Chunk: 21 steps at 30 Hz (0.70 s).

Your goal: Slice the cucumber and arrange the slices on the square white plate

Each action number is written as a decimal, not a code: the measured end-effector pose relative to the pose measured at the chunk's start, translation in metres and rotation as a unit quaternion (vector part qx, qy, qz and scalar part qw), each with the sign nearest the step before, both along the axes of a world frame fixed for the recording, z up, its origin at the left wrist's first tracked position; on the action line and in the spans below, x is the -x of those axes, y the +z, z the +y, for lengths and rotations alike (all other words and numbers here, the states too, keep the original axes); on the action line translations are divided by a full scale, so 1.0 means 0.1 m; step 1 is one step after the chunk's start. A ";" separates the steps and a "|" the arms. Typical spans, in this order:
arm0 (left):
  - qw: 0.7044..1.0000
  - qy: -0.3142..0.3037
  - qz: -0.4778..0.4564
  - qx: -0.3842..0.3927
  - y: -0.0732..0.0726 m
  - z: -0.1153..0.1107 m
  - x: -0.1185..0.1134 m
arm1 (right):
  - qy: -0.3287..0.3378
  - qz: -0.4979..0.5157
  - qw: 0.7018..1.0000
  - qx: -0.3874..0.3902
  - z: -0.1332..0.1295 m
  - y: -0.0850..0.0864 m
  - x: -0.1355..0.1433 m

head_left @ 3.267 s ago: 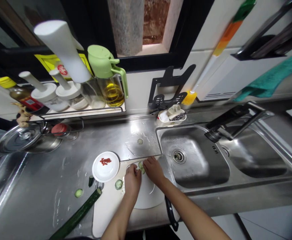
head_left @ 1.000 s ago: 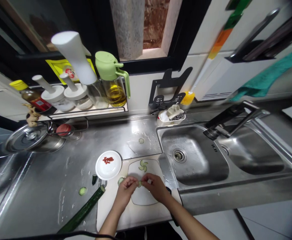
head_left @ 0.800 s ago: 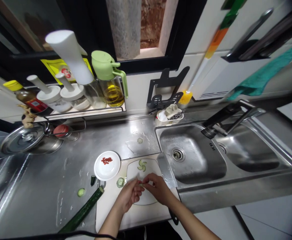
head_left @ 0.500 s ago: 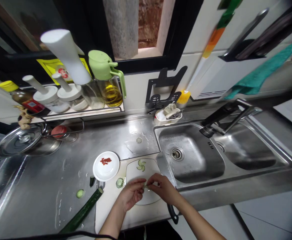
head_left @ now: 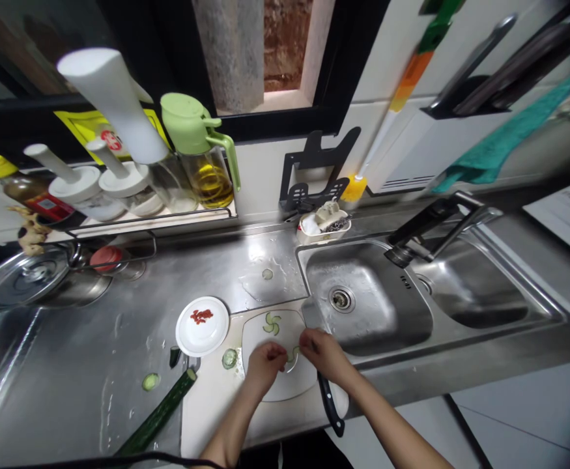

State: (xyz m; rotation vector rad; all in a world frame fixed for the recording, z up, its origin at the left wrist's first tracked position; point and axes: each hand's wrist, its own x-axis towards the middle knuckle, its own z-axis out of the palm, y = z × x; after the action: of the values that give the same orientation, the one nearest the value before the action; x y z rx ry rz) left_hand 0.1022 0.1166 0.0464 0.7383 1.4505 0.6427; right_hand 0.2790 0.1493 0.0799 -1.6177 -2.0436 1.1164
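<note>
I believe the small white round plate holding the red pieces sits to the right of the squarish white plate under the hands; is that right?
Not quite: the head view shows the small white round plate holding the red pieces sits to the left.

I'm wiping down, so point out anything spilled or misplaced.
One stray cucumber slice lies in a wet patch on the counter, off the board, and the knife handle juts past the board's near edge.
</note>
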 end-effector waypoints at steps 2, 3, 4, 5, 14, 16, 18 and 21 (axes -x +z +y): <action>0.999 -0.017 0.049 -0.017 -0.02 0.01 -0.04 | 0.019 -0.036 0.999 -0.018 0.02 -0.03 -0.02; 0.997 -0.026 0.074 -0.026 -0.02 0.02 -0.06 | 0.029 -0.054 0.998 -0.023 0.02 -0.04 -0.02; 0.994 -0.037 0.099 -0.037 -0.02 0.02 -0.08 | 0.036 -0.074 0.996 -0.027 0.03 -0.05 -0.03; 0.990 -0.049 0.121 -0.053 -0.02 0.03 -0.10 | 0.041 -0.094 0.994 -0.029 0.03 -0.05 -0.03; 0.948 -0.151 0.261 -0.099 0.09 0.10 -0.24 | 0.064 -0.208 0.974 -0.056 0.07 -0.05 -0.01; 0.940 -0.172 0.282 -0.088 0.10 0.11 -0.26 | 0.073 -0.220 0.970 -0.065 0.08 -0.06 -0.02; 0.934 -0.187 0.292 -0.082 0.10 0.11 -0.27 | 0.082 -0.236 0.965 -0.077 0.08 -0.08 -0.02; 0.930 -0.190 0.302 -0.087 0.10 0.11 -0.29 | 0.095 -0.257 0.957 -0.097 0.07 -0.11 -0.01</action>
State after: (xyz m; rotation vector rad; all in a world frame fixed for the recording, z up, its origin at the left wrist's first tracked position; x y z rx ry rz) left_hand 0.1312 0.1271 0.0561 1.4052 1.7457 0.2441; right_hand 0.2803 0.1558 0.0688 -1.7730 -2.5832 0.5479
